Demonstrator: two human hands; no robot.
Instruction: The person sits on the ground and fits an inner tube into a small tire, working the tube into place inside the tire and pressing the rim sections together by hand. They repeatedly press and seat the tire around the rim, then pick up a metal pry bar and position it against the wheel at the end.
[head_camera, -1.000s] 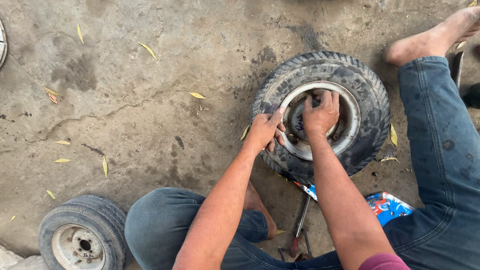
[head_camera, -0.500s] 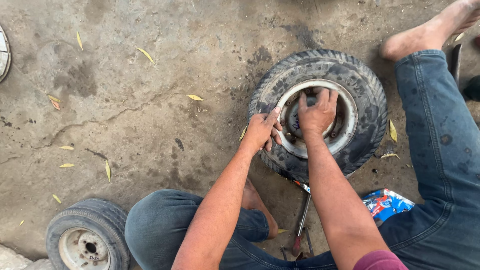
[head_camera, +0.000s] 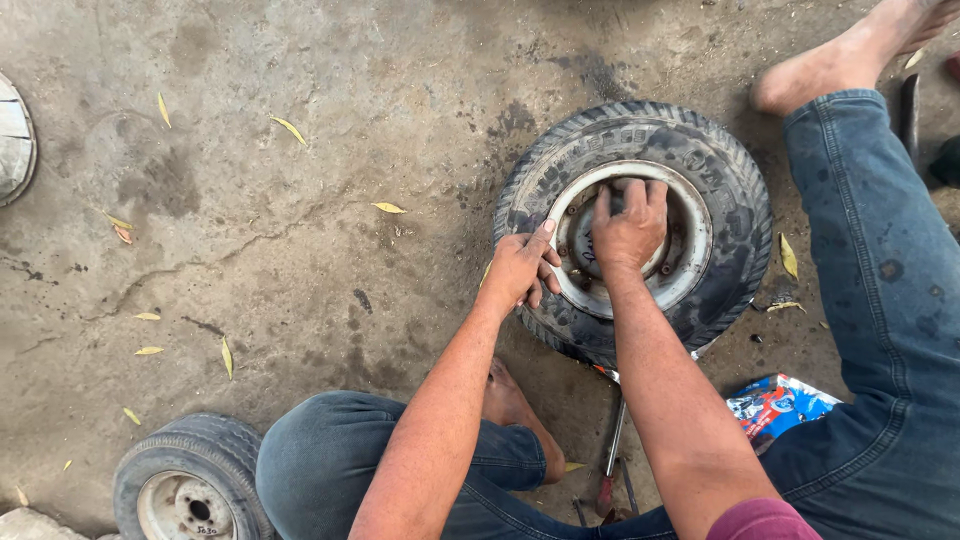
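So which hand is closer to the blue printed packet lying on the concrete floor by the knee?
Right. The right hand presses inside the grey metal wheel rim, up and left of the blue printed packet. The left hand grips the black rubber tyre's left edge, farther away.

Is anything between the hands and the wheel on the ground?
Nothing visible. The left hand grips the tyre at the edge of the rim, and the right hand presses inside the rim.
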